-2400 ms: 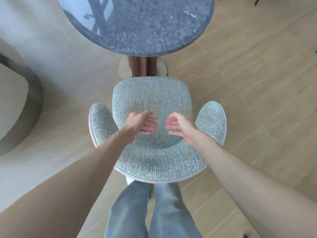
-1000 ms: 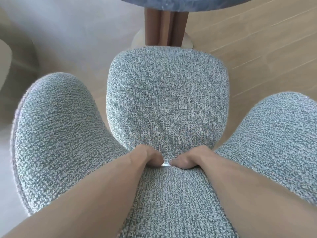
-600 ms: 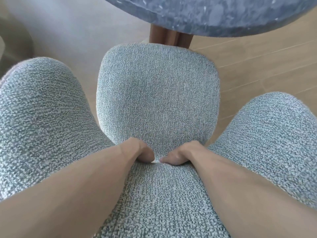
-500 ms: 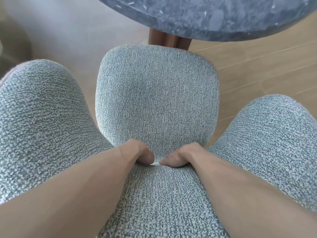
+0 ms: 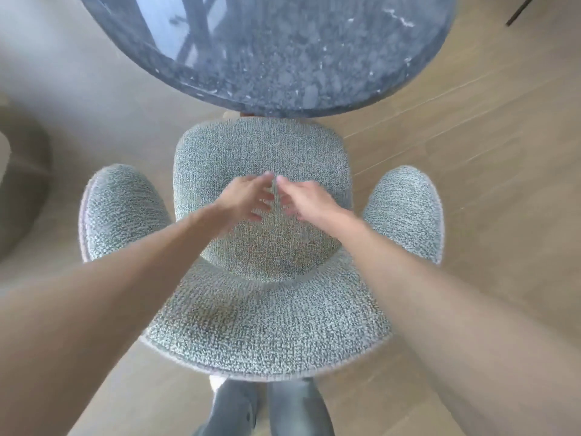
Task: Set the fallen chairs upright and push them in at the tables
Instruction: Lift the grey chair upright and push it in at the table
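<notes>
A grey-green woven armchair (image 5: 264, 146) stands upright right below me, its seat's front edge just at the rim of the round dark stone table (image 5: 267, 48). Two padded arms flank the seat and the curved backrest is nearest me. My left hand (image 5: 243, 198) and my right hand (image 5: 306, 196) hover side by side over the middle of the seat, fingers spread and blurred, fingertips almost meeting. Neither hand holds anything. The chair's legs are hidden under the seat.
Wooden plank floor (image 5: 471, 146) spreads to the right, where a thin dark furniture leg (image 5: 518, 11) shows at the top corner. A large rounded beige form (image 5: 22, 190) sits at the left edge. My jeans (image 5: 264, 407) stand just behind the backrest.
Both hands have come out of the gap between seat and backrest and opened above the seat. My view has risen, and the chair's seat now reaches the table's rim.
</notes>
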Action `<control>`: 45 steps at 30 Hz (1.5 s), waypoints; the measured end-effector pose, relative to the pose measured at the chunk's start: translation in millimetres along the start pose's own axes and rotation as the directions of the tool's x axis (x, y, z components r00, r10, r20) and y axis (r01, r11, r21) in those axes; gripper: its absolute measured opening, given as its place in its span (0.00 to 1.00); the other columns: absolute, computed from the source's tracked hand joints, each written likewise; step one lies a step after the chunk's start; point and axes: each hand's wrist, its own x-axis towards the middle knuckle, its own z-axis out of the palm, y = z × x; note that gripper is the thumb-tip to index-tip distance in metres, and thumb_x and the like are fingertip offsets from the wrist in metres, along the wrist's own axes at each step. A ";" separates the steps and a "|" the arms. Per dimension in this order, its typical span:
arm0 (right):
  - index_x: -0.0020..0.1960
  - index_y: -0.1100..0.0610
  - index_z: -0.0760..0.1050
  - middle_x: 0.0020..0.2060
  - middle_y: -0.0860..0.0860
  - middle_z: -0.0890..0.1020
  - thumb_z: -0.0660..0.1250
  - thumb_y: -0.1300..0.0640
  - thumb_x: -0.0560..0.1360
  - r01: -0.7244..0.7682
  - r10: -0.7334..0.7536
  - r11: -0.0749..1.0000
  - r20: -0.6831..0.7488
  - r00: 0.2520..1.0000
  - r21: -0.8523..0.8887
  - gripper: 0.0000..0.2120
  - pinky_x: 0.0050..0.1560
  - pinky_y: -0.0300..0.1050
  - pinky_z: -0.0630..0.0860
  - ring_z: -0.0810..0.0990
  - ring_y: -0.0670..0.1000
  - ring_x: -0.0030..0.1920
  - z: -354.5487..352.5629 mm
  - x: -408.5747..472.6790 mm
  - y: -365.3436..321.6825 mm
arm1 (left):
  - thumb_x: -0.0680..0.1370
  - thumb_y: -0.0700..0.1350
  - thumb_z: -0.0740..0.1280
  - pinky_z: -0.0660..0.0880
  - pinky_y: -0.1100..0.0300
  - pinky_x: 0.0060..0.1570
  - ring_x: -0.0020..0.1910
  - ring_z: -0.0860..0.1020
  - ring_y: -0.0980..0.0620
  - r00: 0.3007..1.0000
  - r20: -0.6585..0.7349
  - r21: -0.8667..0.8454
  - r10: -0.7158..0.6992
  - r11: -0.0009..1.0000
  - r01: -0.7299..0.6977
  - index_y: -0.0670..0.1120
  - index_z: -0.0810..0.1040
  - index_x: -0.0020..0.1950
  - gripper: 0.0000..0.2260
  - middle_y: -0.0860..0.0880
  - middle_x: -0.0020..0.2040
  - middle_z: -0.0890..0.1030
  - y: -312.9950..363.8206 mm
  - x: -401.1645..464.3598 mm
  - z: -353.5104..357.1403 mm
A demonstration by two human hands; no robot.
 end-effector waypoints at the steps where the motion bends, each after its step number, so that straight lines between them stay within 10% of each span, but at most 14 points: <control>1: 0.72 0.53 0.71 0.62 0.55 0.80 0.51 0.35 0.81 0.034 -0.027 0.994 -0.068 0.997 0.100 0.30 0.66 0.61 0.72 0.80 0.55 0.59 -7.6 -18.6 -14.2 | 0.84 0.56 0.54 0.79 0.51 0.55 0.56 0.80 0.49 0.997 -0.047 -0.086 0.057 0.994 -0.061 0.43 0.73 0.69 0.22 0.43 0.64 0.80 20.1 -18.3 -2.7; 7: 0.71 0.56 0.71 0.68 0.54 0.77 0.48 0.42 0.84 0.403 -0.205 0.741 -0.390 0.898 0.537 0.26 0.62 0.48 0.74 0.78 0.51 0.64 -54.6 -168.6 -97.3 | 0.84 0.59 0.51 0.72 0.45 0.66 0.63 0.77 0.52 0.921 -0.229 -0.337 0.314 0.862 -0.378 0.47 0.73 0.69 0.24 0.49 0.67 0.78 123.9 -156.1 6.0; 21: 0.70 0.58 0.73 0.65 0.53 0.80 0.54 0.41 0.80 0.807 -0.416 0.375 -0.696 0.586 0.456 0.28 0.66 0.54 0.74 0.80 0.48 0.63 -196.8 -410.4 -135.9 | 0.84 0.54 0.55 0.73 0.48 0.66 0.62 0.79 0.54 0.585 -0.335 -0.192 0.739 0.554 -0.810 0.49 0.77 0.66 0.17 0.50 0.62 0.82 301.2 -358.2 82.1; 45: 0.69 0.57 0.74 0.62 0.50 0.81 0.54 0.45 0.83 0.906 -0.630 0.295 -0.651 0.423 0.303 0.23 0.64 0.51 0.75 0.81 0.45 0.60 -570.6 -407.0 -63.4 | 0.78 0.58 0.60 0.78 0.57 0.55 0.60 0.81 0.52 0.329 -0.483 -0.153 0.811 0.291 -0.944 0.48 0.78 0.64 0.21 0.51 0.60 0.84 585.5 -246.7 319.1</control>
